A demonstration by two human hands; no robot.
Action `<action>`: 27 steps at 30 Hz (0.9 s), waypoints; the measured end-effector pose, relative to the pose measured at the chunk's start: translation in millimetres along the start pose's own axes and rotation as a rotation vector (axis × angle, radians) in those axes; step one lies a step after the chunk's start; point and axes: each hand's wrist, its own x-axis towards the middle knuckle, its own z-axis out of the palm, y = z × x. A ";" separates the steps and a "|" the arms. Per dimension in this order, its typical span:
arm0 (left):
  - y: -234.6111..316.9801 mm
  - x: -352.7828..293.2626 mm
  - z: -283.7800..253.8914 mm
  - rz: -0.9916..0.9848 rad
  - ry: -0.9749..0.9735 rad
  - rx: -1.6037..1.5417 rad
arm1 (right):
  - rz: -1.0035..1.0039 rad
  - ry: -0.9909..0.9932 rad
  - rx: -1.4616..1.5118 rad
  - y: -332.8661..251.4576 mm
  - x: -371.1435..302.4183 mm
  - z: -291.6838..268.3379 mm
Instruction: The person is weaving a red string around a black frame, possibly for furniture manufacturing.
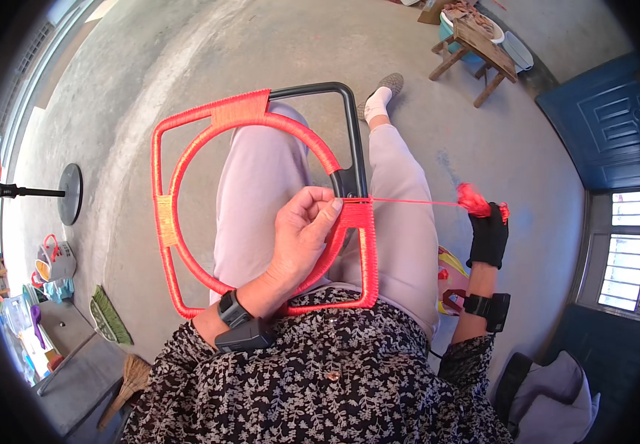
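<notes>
Across my lap lies a rounded-square metal frame (354, 122) with a ring inside it, mostly wrapped in red-orange cord. Its upper right corner and a short piece of the ring are bare black. My left hand (306, 228) is closed on the frame's right side, thumb and fingers pinching at the edge of the wrapped band (357, 215). From there a red cord (416, 201) runs taut to the right. My right hand (488, 233), in a black glove, is closed round a loose bundle of red cord (472, 200), well away from the frame.
A wooden stool (475, 48) and a tub stand at the far right, near a blue door (608, 122). On the left are a round stand base (70, 194), a bucket (57, 260), a green broom head (109, 314) and a straw brush (133, 376). A grey padded seat (553, 399) is at lower right.
</notes>
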 end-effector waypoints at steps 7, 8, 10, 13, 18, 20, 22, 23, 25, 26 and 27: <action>-0.8 1.9 -1.5 -0.074 -0.045 -0.024 | 0.314 -0.466 1.126 -73.8 -27.3 26.1; -0.9 2.6 -2.0 -0.073 -0.044 -0.015 | 0.223 -0.608 1.041 -88.1 -33.8 33.9; -0.7 3.6 -2.8 -0.082 -0.051 -0.018 | -0.040 -0.906 0.863 -112.5 -42.3 48.9; 0.0 5.0 -2.8 -0.075 -0.031 -0.040 | 0.053 -0.836 0.872 -133.0 -44.4 53.1; 1.8 3.5 -1.9 -0.121 -0.031 -0.132 | 0.751 -0.591 1.491 -147.6 -37.3 42.2; 2.1 3.0 -1.4 -0.120 -0.041 -0.123 | 0.604 -0.620 1.347 -151.8 -34.1 40.8; 2.1 3.3 -1.6 -0.132 -0.042 -0.121 | 0.386 -0.821 1.179 -154.8 -32.4 42.1; 2.0 3.4 -1.9 -0.126 -0.047 -0.127 | 0.317 -0.928 0.979 -155.6 -31.7 44.0; 1.6 3.3 -2.7 -0.147 -0.033 -0.141 | 0.280 -0.972 0.897 -155.6 -32.7 45.8; 1.4 3.2 -3.2 -0.131 -0.030 -0.143 | 0.314 -1.035 0.822 -155.7 -35.1 46.4; 1.0 3.3 -3.3 -0.132 -0.018 -0.141 | 0.332 -1.021 0.845 -154.7 -34.9 46.6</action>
